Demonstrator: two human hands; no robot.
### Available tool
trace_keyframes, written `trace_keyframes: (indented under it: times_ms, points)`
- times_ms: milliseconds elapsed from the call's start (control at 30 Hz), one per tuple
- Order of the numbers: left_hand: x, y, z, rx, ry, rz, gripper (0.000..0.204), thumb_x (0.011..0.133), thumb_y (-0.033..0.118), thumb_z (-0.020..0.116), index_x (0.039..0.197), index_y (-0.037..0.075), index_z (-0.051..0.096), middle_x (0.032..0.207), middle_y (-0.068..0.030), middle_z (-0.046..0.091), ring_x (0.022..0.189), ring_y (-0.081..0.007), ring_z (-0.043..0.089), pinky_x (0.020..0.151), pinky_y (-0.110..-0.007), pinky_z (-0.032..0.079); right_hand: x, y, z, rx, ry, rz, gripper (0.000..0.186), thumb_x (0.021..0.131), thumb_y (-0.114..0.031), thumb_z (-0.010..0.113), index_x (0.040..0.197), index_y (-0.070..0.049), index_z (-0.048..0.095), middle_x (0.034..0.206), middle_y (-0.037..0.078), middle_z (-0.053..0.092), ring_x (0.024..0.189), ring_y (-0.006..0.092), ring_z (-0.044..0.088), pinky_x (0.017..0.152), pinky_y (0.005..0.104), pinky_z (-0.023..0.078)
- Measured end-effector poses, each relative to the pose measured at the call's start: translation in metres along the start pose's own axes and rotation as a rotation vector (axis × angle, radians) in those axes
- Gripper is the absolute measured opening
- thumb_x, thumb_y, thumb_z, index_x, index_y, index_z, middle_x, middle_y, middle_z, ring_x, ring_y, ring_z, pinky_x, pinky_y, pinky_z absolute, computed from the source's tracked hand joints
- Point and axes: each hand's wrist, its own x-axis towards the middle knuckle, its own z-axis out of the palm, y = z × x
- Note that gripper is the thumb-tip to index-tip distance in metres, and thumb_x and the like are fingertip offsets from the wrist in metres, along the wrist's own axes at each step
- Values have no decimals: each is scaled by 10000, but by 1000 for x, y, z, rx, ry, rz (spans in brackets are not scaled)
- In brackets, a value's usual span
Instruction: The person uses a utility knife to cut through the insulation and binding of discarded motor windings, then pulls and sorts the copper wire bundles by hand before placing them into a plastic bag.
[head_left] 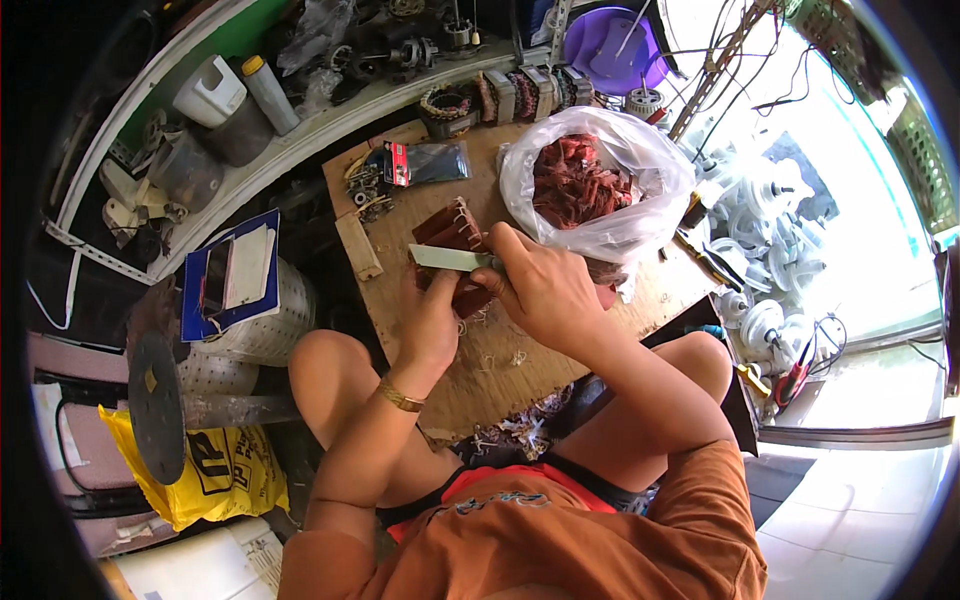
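My right hand (548,288) is wrapped round the handle of a knife, whose wide pale blade (445,258) points left. The blade lies across a dark red, folded-looking piece (448,226) with whitish, thread-like bits along its upper edge. My left hand (430,325) grips that piece from the near side, its thumb close under the blade. Part of the piece is hidden behind the blade and hands, and I cannot tell its kind. Just beyond my right hand, a white plastic bag (515,170) stands open, full of crumpled dark red pieces (575,185).
The wooden board (400,345) carries a flat packet (430,163) and small metal parts (368,190). Wound motor cores (520,93) line its far edge. Pliers (712,258) and clear plastic parts (765,240) are on the right. A blue clipboard (190,290) rests left; whitish scraps (515,432) lie near my lap.
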Motion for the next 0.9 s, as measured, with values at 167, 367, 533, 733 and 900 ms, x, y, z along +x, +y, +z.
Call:
trace_keyframes:
  times_ms: [167,367,533,733,900]
  points:
    - [-6,-17,3,148,51,160,332,1028,153,571,1352,83,553,1207,-36,657,1065,-129,640,887,-334,548,0,-6,9,59,37,112,283,987,-261,605,1040,-37,441,918,204,594,825,425,623,639,475,480]
    - [3,6,1,-69,-84,-220,399,1019,251,601,1367,65,542,1215,-53,669,1057,-174,669,909,-355,552,3,27,5,724,-15,308,265,1028,-247,555,1126,-14,476,1027,240,613,908,422,603,752,414,482]
    - [3,5,-6,-43,-99,-216,368,1004,227,631,1332,68,576,1202,-48,675,1018,-147,687,847,-325,584,2,46,-14,308,-197,53,415,1016,-336,574,1239,-1,471,894,233,635,824,428,627,683,456,472]
    - [3,8,-16,151,-159,-80,384,978,213,680,1312,49,583,1174,-44,680,1011,-120,667,847,-295,560,-1,29,-25,104,-64,-128,576,960,-385,642,1358,-27,432,691,183,608,639,419,615,569,492,449]
    - [4,10,-17,253,-167,-34,318,968,189,696,1234,26,632,1119,-43,703,967,-103,664,832,-286,551,-4,28,-31,43,-96,-138,607,946,-375,656,1378,-22,415,705,172,628,637,406,623,555,490,446]
